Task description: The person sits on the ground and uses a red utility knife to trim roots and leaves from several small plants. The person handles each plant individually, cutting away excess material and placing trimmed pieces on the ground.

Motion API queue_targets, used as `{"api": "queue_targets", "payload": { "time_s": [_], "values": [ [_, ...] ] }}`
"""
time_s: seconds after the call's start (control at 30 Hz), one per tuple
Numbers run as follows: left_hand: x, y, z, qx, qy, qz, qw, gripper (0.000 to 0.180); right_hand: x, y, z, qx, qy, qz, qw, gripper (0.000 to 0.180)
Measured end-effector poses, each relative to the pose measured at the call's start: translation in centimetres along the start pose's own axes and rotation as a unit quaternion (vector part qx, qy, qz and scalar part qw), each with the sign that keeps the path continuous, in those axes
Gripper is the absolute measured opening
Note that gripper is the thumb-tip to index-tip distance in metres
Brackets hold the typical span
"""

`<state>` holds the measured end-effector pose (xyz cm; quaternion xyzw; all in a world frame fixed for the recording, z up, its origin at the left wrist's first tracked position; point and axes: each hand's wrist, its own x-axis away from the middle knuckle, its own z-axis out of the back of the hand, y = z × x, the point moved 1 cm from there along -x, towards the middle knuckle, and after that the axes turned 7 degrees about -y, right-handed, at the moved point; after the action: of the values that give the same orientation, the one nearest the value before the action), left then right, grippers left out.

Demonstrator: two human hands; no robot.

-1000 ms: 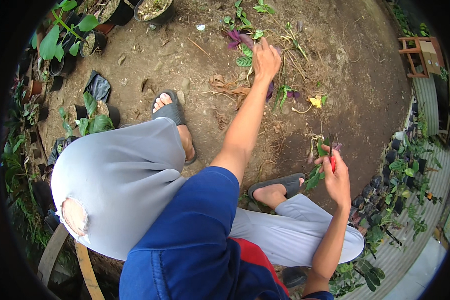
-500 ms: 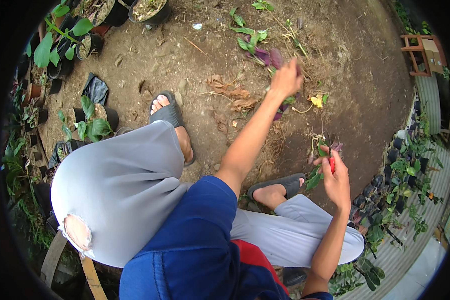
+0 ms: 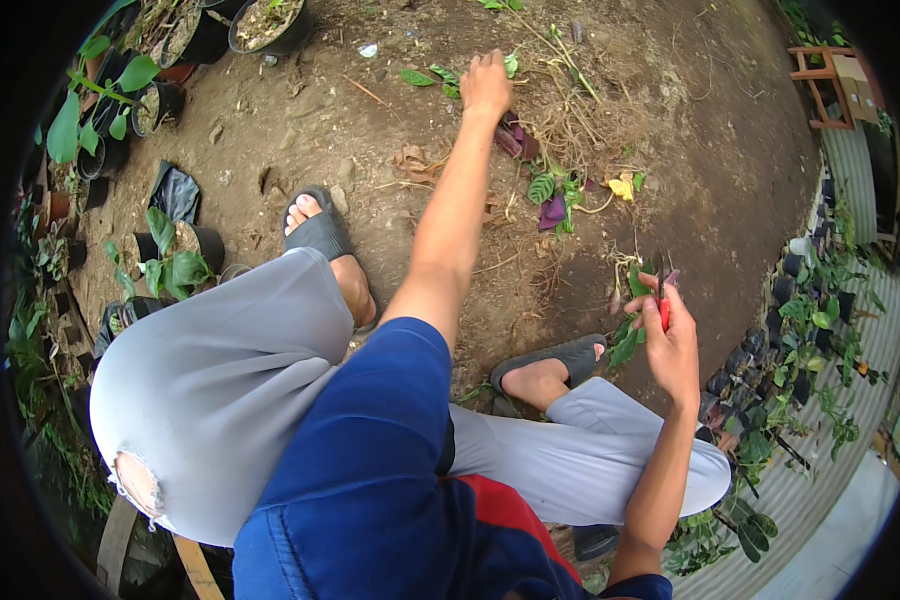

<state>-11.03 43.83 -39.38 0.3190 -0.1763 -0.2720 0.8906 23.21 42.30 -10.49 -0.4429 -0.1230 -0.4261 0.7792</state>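
Observation:
I sit low over bare soil. My left hand [image 3: 487,85] reaches far forward with its fingers curled down onto a heap of uprooted plants [image 3: 560,150] made of green and purple leaves and pale roots. It seems to grip a stem there, next to a green leaf [image 3: 511,63]. My right hand [image 3: 672,345] is raised beside my right knee. It holds red-handled shears [image 3: 662,303] pointing up, along with a leafy green cutting [image 3: 627,342].
My feet are in grey sandals [image 3: 320,235] [image 3: 560,355]. Black pots with plants [image 3: 175,260] [image 3: 265,25] stand at the left and top. A row of small potted seedlings [image 3: 800,330] lines the right, beside corrugated sheeting [image 3: 850,160] and a wooden frame [image 3: 820,75].
My left hand has moved off the purple-leaved plant, farther forward and left onto the green stems. My right hand keeps the shears in about the same place.

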Motion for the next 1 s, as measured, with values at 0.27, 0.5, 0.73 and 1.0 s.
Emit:
{"api": "queue_targets", "payload": {
  "time_s": [0.27,0.5,0.73,1.0],
  "values": [
    [3.9,-1.5,-2.1,-0.004,0.108,-0.014,0.994,0.032,0.7,-2.1,0.3,0.021,0.016,0.037,0.999,0.032],
    [4.8,4.0,7.0,0.365,0.065,-0.104,0.923,0.043,3.3,-4.5,0.7,-0.031,0.04,0.087,0.995,0.031],
    [9.3,12.4,16.4,0.408,0.001,-0.243,0.88,0.032,4.3,-5.6,2.4,-0.062,0.184,0.111,0.975,0.028],
    [16.6,20.1,20.4,0.362,-0.146,-0.331,0.859,0.029,-2.2,-4.2,5.1,-0.085,0.304,0.222,0.923,0.05]
  ]
}}
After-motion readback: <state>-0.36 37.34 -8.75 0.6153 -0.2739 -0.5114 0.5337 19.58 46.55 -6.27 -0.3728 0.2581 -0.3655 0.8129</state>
